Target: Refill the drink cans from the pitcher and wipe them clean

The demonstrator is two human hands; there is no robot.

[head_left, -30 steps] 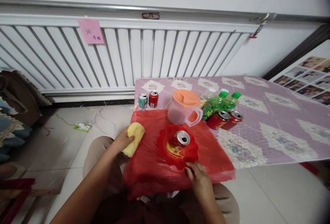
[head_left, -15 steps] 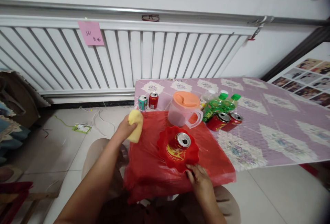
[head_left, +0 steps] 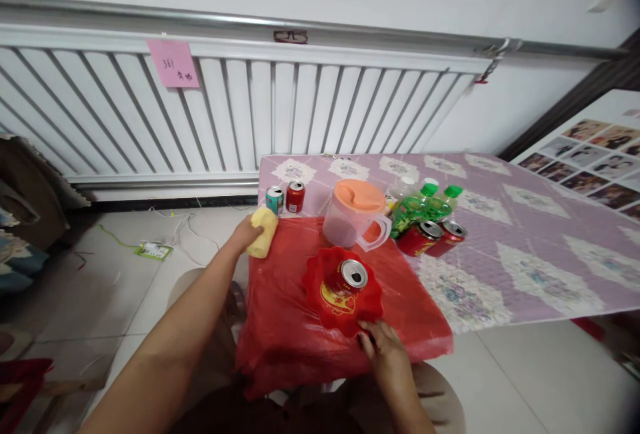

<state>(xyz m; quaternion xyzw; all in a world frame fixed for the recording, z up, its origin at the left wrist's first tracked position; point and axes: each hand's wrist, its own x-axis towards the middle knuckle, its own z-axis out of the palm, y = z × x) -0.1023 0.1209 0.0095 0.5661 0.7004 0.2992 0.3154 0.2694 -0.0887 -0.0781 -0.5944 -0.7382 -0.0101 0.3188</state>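
Note:
My left hand [head_left: 246, 233] is closed around a yellow sponge [head_left: 263, 231], held at the far left corner of a red plastic sheet [head_left: 285, 307] that covers the near end of the table. My right hand [head_left: 386, 353] grips the near rim of a red scalloped plate [head_left: 325, 294], fingers curled on it. A red drink can [head_left: 349, 277] lies tilted on that plate. Just beyond the sponge stand a teal can [head_left: 274, 199] and a small red can [head_left: 295, 195].
A clear jug with an orange lid [head_left: 355, 214] stands behind the plate. Green-capped bottles [head_left: 423, 204] and two red cans [head_left: 433, 235] lie to its right on the purple patterned tablecloth [head_left: 525, 241]. A white radiator [head_left: 225, 114] lines the wall. A power strip [head_left: 154, 249] lies on the floor.
My left hand has carried the yellow sponge away from me, from the near left edge of the red sheet to its far left corner. The right hand stays on the plate rim.

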